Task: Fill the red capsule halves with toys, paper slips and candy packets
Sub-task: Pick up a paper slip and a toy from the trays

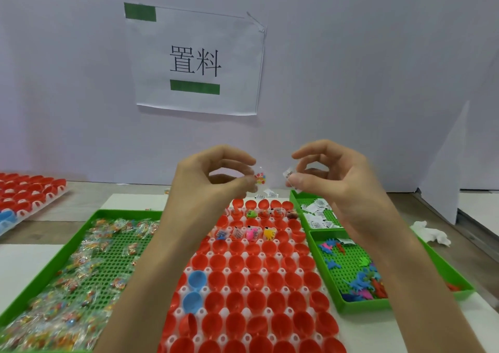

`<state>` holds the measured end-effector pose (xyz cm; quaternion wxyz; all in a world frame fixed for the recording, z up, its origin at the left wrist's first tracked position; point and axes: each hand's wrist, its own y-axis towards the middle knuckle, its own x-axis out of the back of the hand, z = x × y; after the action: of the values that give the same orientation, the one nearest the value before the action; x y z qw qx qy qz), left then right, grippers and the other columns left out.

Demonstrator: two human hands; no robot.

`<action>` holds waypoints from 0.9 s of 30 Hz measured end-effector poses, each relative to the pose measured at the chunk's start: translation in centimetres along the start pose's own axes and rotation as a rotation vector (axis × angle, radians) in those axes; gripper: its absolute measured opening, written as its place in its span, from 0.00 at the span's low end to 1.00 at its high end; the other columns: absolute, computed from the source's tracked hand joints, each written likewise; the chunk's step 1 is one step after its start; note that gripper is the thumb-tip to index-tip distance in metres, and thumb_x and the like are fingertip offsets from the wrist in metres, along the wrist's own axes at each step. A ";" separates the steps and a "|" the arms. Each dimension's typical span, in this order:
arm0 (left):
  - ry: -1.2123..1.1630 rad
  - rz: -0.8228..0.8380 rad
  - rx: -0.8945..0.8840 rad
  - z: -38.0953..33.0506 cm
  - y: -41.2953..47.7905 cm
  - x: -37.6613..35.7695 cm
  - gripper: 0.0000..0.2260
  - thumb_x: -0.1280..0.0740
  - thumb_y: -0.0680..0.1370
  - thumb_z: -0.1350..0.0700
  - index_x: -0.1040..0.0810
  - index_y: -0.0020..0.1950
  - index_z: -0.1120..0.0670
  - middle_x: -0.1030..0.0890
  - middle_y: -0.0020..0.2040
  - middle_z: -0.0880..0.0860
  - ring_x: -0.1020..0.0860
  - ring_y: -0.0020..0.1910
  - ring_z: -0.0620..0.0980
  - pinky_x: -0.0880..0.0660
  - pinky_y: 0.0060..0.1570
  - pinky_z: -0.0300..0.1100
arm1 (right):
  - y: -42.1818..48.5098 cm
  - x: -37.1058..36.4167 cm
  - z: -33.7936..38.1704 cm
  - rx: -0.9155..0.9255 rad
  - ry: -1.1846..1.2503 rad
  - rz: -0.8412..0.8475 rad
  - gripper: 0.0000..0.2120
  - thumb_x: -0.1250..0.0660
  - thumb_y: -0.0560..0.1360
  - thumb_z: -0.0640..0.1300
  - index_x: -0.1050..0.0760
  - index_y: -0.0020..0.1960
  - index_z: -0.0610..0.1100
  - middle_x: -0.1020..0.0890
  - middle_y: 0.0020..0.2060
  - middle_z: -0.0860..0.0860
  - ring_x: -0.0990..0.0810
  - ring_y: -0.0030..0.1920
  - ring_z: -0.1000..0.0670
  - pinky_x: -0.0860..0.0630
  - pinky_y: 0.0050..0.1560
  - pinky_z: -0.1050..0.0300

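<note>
Both hands raised above the desk, each holding one filler.
Red capsule halves (258, 279) fill a white rack (176, 313) mid-desk; above its far edge the left hand (213, 180) pinches a candy packet (260, 177) between thumb and forefinger, the right hand (337, 180) a paper slip (289, 175) likewise.

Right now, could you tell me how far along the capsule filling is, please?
It is early. Of the red capsule halves, only a few in the far rows hold toys or slips. The left hand pinches a candy packet and the right hand pinches a paper slip. The nearer red halves are empty.
</note>
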<state>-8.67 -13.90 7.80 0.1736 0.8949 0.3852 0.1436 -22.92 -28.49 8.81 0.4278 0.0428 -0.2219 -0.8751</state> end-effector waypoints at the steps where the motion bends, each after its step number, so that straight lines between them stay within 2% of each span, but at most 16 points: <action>1: -0.034 0.011 0.022 -0.2 -0.1 -0.1 0.10 0.23 0.71 0.63 0.17 0.47 0.49 0.14 0.42 0.47 0.14 0.39 0.48 0.19 0.40 0.35 | -0.1 0.0 0.3 0.012 0.003 0.010 0.16 0.20 0.61 0.48 0.17 0.48 0.52 0.18 0.42 0.52 0.15 0.44 0.45 0.18 0.50 0.52; 4: -0.103 0.066 0.068 -0.6 -0.3 -0.5 0.12 0.21 0.67 0.57 0.16 0.48 0.50 0.14 0.42 0.50 0.14 0.41 0.52 0.18 0.42 0.38 | -0.5 0.2 1.0 0.053 0.016 0.051 0.17 0.20 0.62 0.45 0.16 0.50 0.52 0.16 0.45 0.52 0.15 0.44 0.49 0.20 0.48 0.59; 7: -0.155 0.103 0.088 -0.9 -0.6 -1.2 0.15 0.23 0.62 0.51 0.14 0.48 0.49 0.15 0.43 0.51 0.14 0.41 0.51 0.19 0.42 0.36 | -0.6 0.1 1.3 0.082 -0.013 0.062 0.14 0.20 0.64 0.42 0.16 0.48 0.52 0.17 0.40 0.52 0.16 0.41 0.50 0.21 0.44 0.60; 12: -0.191 0.111 0.093 -0.8 -0.9 -2.2 0.09 0.24 0.70 0.59 0.13 0.48 0.48 0.14 0.43 0.52 0.14 0.42 0.52 0.18 0.46 0.39 | -0.9 0.0 1.6 0.141 -0.068 0.052 0.10 0.22 0.66 0.41 0.18 0.45 0.52 0.20 0.35 0.52 0.18 0.38 0.51 0.20 0.42 0.58; 17: -0.350 0.125 0.151 -1.1 -1.0 -2.4 0.13 0.27 0.67 0.56 0.14 0.49 0.56 0.13 0.45 0.55 0.14 0.45 0.53 0.19 0.44 0.37 | -0.8 0.3 1.5 0.142 -0.051 -0.007 0.10 0.20 0.64 0.45 0.18 0.43 0.51 0.18 0.34 0.52 0.18 0.37 0.52 0.22 0.40 0.59; 23: -0.399 0.184 0.172 -1.5 -1.2 -2.5 0.11 0.27 0.68 0.56 0.13 0.49 0.54 0.13 0.47 0.55 0.13 0.46 0.52 0.19 0.43 0.35 | -0.6 0.3 1.0 0.134 -0.087 -0.049 0.09 0.21 0.64 0.46 0.18 0.42 0.52 0.20 0.34 0.54 0.20 0.36 0.53 0.23 0.38 0.62; 27: -0.317 0.212 0.113 -1.7 -1.3 -2.6 0.12 0.25 0.66 0.56 0.14 0.50 0.52 0.13 0.48 0.52 0.14 0.47 0.52 0.19 0.46 0.37 | -0.6 0.3 0.7 0.128 -0.102 -0.039 0.09 0.21 0.65 0.48 0.18 0.43 0.52 0.23 0.34 0.54 0.22 0.36 0.54 0.25 0.39 0.60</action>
<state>-11.84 -14.65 8.48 0.1654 0.9503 0.2639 -0.0034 -23.72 -28.19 9.24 0.3954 0.0297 -0.2980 -0.8683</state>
